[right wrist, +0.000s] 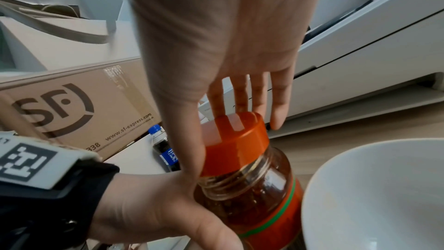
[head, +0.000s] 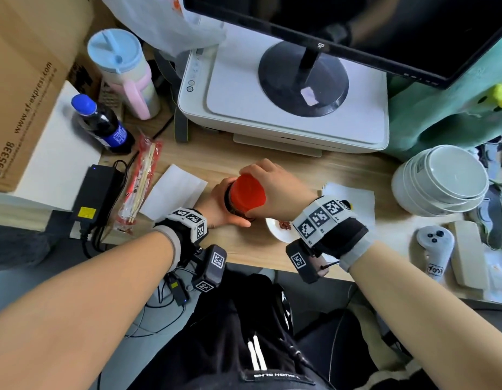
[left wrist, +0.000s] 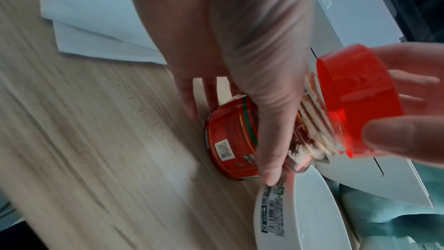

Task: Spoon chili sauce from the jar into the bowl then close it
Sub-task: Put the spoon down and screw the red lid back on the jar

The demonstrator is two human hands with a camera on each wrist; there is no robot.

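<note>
A glass chili sauce jar [head: 232, 209] with a red label stands on the wooden desk. My left hand [head: 213, 205] wraps round its body [left wrist: 230, 140] from the left. A red lid [head: 246, 195] sits on the jar's neck, and the glass threads [left wrist: 314, 126] show just below it. My right hand [head: 269, 181] grips the lid [right wrist: 238, 140] from above, thumb on the near side and fingers over the far edge. Right of the jar is a white bowl [head: 276, 230] with a little red sauce in it, mostly hidden under my right wrist; its rim [right wrist: 319, 178] is close to the jar [right wrist: 264, 202].
A white printer [head: 286, 108] carrying a monitor stand sits behind the jar. Stacked white bowls [head: 441, 181] and a game controller [head: 435, 249] are at the right. A cola bottle [head: 103, 122], tumbler [head: 123, 71], cardboard box [head: 24, 80], power adapter [head: 95, 192], chopsticks packet [head: 140, 178] and napkin [head: 176, 190] fill the left.
</note>
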